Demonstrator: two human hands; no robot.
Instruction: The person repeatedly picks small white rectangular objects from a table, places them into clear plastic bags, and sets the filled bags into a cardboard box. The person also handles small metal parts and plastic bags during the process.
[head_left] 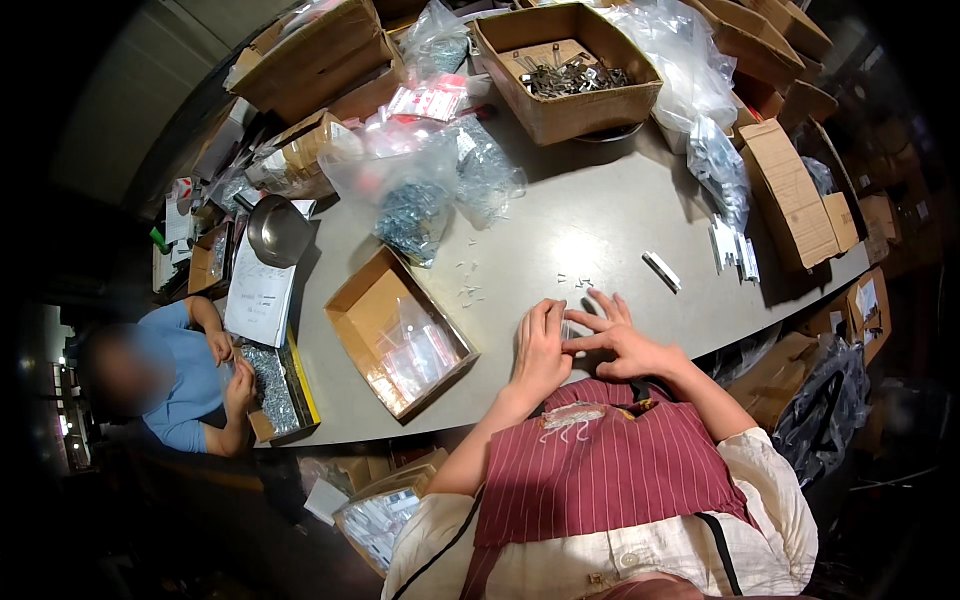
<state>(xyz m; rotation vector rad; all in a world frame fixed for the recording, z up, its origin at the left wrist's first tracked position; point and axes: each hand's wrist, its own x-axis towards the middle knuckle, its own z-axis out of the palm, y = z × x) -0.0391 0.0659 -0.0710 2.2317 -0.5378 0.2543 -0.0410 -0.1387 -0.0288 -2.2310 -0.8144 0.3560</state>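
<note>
At the near edge of the grey table (560, 220), my left hand (542, 348) is closed, its fingers pressed together. Between the two hands shows a small pale, see-through thing, too small to make out. My right hand (624, 342) lies beside it with fingers spread, its fingertips close to a few small screws (582, 282) on the tabletop. More small screws (470, 290) are scattered further left. An open cardboard box (365, 300) holding clear plastic bags (420, 350) stands left of my hands. A white strip-like piece (662, 271) with a dark edge lies to the right.
A cardboard box (560, 120) of metal parts stands at the back, near bags of screws (412, 215). Metal brackets (735, 248) lie at right. On the left a co-worker in blue (185, 365) handles something over a tray of small hardware (272, 390), near a metal bowl (278, 232).
</note>
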